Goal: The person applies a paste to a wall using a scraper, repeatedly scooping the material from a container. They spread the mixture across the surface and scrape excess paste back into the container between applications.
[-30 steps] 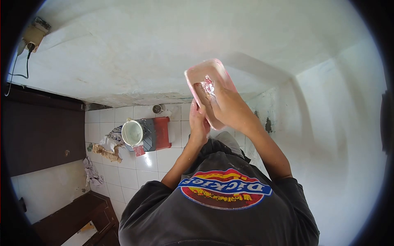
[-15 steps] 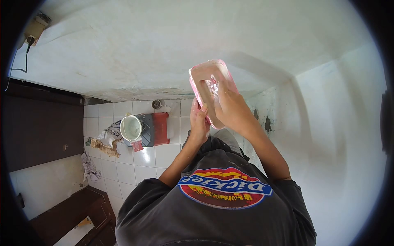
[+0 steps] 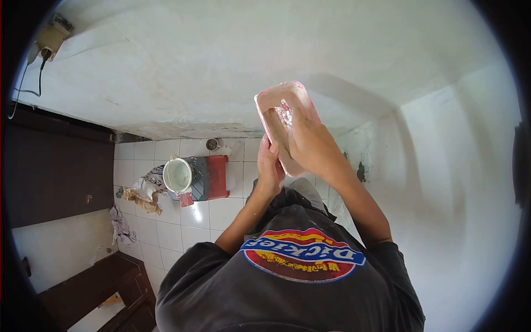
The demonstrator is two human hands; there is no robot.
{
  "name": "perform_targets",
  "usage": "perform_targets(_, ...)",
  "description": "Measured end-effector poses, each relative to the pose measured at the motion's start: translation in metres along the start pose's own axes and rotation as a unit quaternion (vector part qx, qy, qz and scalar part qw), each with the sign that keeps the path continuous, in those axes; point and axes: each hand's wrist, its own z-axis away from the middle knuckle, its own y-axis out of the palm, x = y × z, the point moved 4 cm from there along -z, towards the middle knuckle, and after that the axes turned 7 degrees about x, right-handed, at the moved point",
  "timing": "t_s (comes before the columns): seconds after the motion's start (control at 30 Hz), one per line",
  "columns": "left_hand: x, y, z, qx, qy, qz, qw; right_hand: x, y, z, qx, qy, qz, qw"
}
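A shallow pink tray (image 3: 305, 93) with whitish smears on its rim is held up in front of the wall. My left hand (image 3: 270, 166) grips its near left side, thumb over the rim. Inside the tray, my right hand (image 3: 314, 145) reaches down with fingers bent and closed. Something shiny, pale and wet-looking (image 3: 285, 113) shows by the fingertips, against the tray's brownish inside. What the right fingers hold, if anything, is hidden behind the hand.
On the tiled floor, a white bucket (image 3: 178, 175) stands on a grey and red step stool (image 3: 217, 176). A small round container (image 3: 212, 144) sits near the wall base. Crumpled paper (image 3: 145, 200) and cloth (image 3: 123, 229) lie left. A plugged cable (image 3: 42, 72) hangs from the wall.
My right hand has shifted slightly left and down inside the tray. My left hand keeps its grip, and the tray stays almost in place. The view has tilted a little.
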Motion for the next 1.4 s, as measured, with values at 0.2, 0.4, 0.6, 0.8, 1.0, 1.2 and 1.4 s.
perform_targets(0.2, -0.004, -0.005, -0.005, -0.009, 0.019, -0.021, 1.0, -0.009, -0.044, 0.01, -0.089, 0.024, -0.028, 0.995)
perform_targets(0.4, -0.014, 0.003, -0.008, -0.012, 0.025, -0.051, 0.998, -0.052, -0.039, 0.018, -0.138, 0.042, -0.212, 0.967)
perform_targets(0.6, -0.03, -0.002, -0.009, -0.003, 0.015, -0.043, 0.999, -0.093, -0.02, 0.038, -0.148, 0.062, -0.443, 0.882)
perform_targets(0.8, -0.022, -0.018, -0.008, 0.002, -0.017, -0.019, 1.0, -0.148, 0.004, 0.055, -0.204, 0.057, -0.616, 0.759)
perform_targets(1.0, -0.019, 0.005, -0.013, 0.054, -0.027, -0.017, 0.998, -0.126, -0.093, 0.07, -0.412, -0.058, -0.609, 0.675)
perform_targets(1.2, -0.012, 0.013, -0.014, 0.055, -0.058, -0.004, 0.997, -0.035, -0.273, 0.103, -0.674, -0.162, 0.023, 0.721)
perform_targets(1.4, -0.007, 0.026, -0.01, 0.055, -0.047, 0.01, 0.997, 0.012, -0.372, 0.05, -0.662, -0.179, 0.464, 0.56)
